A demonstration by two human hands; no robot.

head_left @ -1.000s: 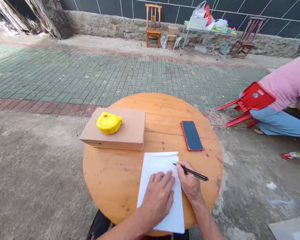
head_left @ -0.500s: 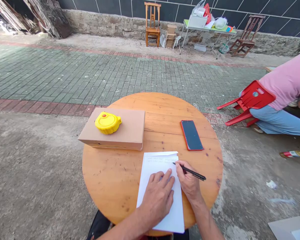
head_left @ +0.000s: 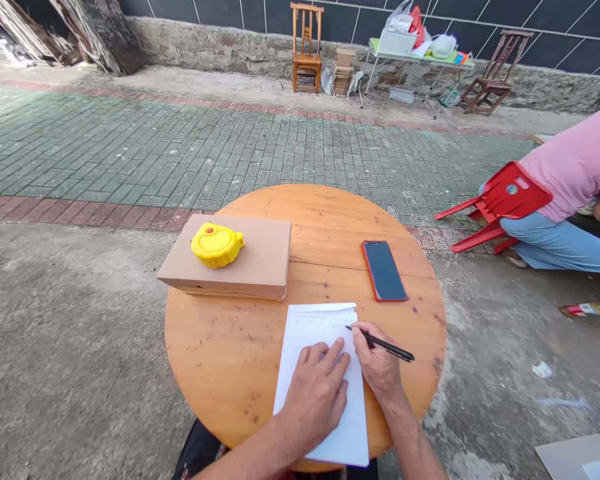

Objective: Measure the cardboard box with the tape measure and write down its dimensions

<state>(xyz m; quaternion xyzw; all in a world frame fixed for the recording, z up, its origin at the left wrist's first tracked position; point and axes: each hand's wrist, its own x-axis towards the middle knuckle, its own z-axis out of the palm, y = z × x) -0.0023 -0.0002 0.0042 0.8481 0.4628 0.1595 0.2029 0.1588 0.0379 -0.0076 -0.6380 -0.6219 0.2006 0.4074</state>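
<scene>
White sheets of paper (head_left: 340, 427) lie on the round wooden table (head_left: 220, 360), with lines of small handwriting near the top edge. My left hand (head_left: 317, 390) rests flat on the paper, fingers stretched out below the writing. In my right hand (head_left: 380, 367) is a black pen (head_left: 387, 347), gripped between thumb and fingers. Its tip is at the second written line; whether it touches the paper I cannot tell. Beyond my right hand lies a phone (head_left: 384, 270) with a red edge, dark screen up.
A cardboard box (head_left: 260, 253) sits at the table's left, a yellow tape measure (head_left: 217, 245) on top. At right, a person in a pink top (head_left: 580, 160) is on a red plastic chair (head_left: 515, 193). A wooden chair (head_left: 307, 63) and a loaded folding table (head_left: 430, 60) stand by the wall.
Almost nothing differs. The pen's rear end has shifted very slightly to the right, and the whole view has moved a touch; my left hand stays flat on the paper.
</scene>
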